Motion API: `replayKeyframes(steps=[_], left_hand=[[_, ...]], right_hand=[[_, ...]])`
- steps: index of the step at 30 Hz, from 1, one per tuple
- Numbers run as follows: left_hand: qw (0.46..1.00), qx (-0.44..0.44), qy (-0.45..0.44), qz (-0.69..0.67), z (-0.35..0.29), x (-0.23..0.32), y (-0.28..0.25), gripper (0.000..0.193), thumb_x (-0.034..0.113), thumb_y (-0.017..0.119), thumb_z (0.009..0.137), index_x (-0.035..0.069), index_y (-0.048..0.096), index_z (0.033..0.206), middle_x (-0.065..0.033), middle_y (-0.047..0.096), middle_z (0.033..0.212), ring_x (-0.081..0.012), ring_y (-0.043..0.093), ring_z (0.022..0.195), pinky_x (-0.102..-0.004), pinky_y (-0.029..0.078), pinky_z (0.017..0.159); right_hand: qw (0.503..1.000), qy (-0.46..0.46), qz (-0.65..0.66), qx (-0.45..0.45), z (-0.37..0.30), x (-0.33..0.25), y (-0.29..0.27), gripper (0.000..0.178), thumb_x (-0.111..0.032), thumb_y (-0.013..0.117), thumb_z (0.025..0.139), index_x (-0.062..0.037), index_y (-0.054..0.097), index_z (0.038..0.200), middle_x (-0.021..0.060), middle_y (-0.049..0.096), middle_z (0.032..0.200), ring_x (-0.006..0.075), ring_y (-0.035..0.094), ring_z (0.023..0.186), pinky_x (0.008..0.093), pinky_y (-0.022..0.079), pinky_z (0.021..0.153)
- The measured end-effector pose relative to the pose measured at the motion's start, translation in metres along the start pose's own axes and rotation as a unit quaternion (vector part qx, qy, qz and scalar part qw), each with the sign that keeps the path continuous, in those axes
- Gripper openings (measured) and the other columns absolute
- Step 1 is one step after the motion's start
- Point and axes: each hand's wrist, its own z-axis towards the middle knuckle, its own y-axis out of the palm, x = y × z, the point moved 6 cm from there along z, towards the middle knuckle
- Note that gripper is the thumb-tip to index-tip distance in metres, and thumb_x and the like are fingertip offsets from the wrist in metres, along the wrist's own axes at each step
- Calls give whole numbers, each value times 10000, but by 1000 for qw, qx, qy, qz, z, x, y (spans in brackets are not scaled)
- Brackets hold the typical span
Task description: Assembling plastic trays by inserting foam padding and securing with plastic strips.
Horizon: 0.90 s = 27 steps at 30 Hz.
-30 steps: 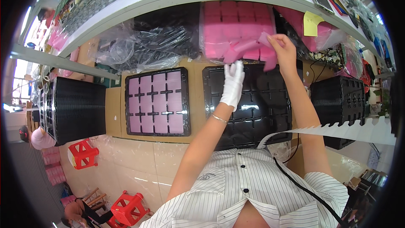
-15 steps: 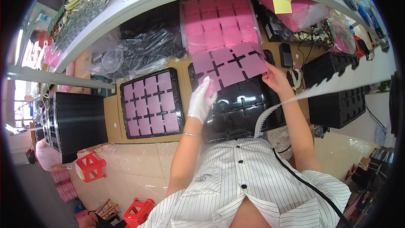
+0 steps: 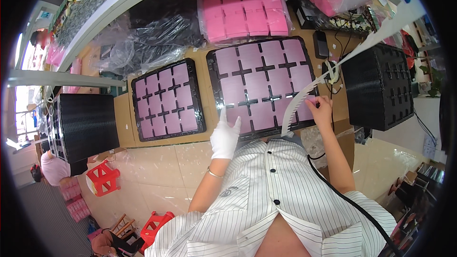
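Note:
A pink sheet with cross-shaped cut-outs [image 3: 255, 85] lies over a black compartment tray [image 3: 213, 74] in front of me, and the tray's dark dividers show through the cuts. At its lower left edge is my left hand [image 3: 225, 135], in a white glove, its index finger and thumb spread apart. My bare right hand [image 3: 322, 112] pinches the sheet near its lower right corner. To the left, a second black tray [image 3: 199, 114] holds a similar pink sheet [image 3: 166, 100]. A stack of brighter pink sheets [image 3: 243, 9] in clear plastic lies beyond the tray.
Stacks of black trays stand at the left [image 3: 88, 123] and right [image 3: 376, 88]. A pale toothed strip [image 3: 297, 107] hangs across the view before my right hand. A shelf edge [image 3: 138, 7] crosses above. Clear plastic bags [image 3: 152, 43] lie at the back; red stools [image 3: 103, 177] stand on the floor.
The pink sheet has come down from the stack toward me and now lies flat over the tray. Both hands have moved nearer, and my left hand has let go of the sheet.

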Motion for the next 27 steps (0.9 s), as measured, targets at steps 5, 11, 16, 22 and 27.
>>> replayKeyframes(steps=[5,11,16,22,27], left_hand=[[999,5,-6,34,-8,-8,7,722,463,596,870,166,317,1466,-80,704,824,-312,688,756,-419,540,726],[980,71,38,181,-5,6,-14,723,432,660,830,114,395,1423,-124,680,850,-298,674,772,-417,535,671],[921,236,292,106,13,54,-48,427,266,658,840,56,574,1203,-160,654,1011,-292,630,942,-410,520,750],[819,304,478,90,88,125,-9,228,261,580,893,82,684,989,-125,677,1015,-311,630,963,-431,432,940],[878,217,392,167,117,87,-25,339,327,474,954,84,711,968,-87,700,1033,-217,653,973,-440,362,1029]], right_hand=[[999,33,-14,12,-11,11,2,234,-260,788,725,-66,664,767,57,574,825,266,476,855,370,384,776],[994,-2,-94,47,-3,-10,-15,247,-251,763,757,-47,652,842,76,585,881,289,500,900,382,399,833],[953,-263,-51,140,40,-67,-18,266,-228,711,815,-24,596,942,99,576,897,305,533,843,378,437,816],[940,-327,-53,-79,98,-97,96,259,-210,598,889,-51,658,1084,114,627,1145,276,570,1091,436,388,1004],[957,-273,-97,-24,123,-59,67,215,-248,547,924,-103,698,973,19,659,1057,186,602,1031,421,318,1093]])
